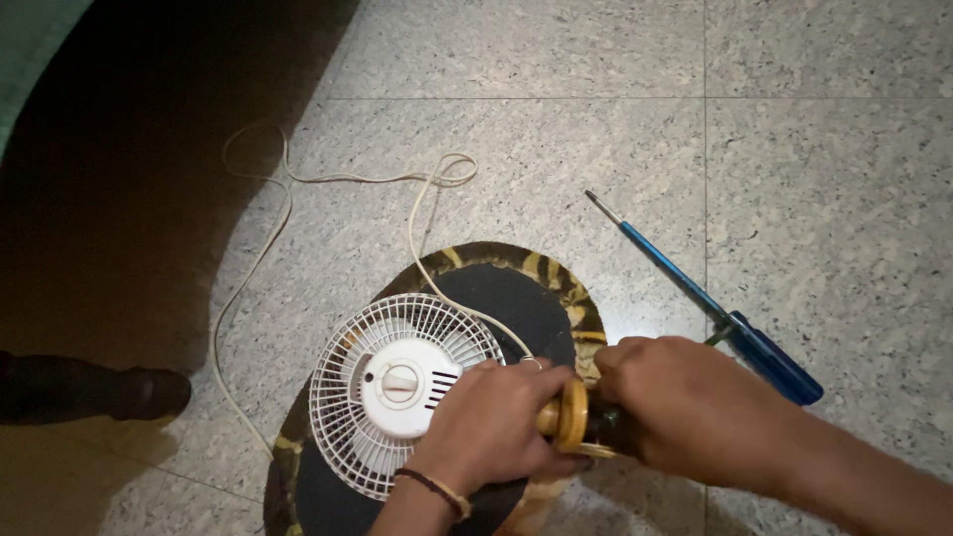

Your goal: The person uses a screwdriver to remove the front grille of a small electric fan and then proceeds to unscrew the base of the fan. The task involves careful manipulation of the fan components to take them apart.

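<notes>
Single head-worn view, looking steeply down from close above the small white fan [402, 392], fan low and left of centre, tiled floor [794, 149] filling the frame beyond it

Left hand [496, 417]: enters from the bottom edge, forearm angled up and right, back of the hand to the camera, fingers curled closed in a grip (a dark cord bracelet at the wrist). Right hand [685, 402]: enters from the lower right, forearm bare, knuckles up, fingers folded in and closed, fingertips hidden. Hands nearly meet, knuckles facing.
</notes>
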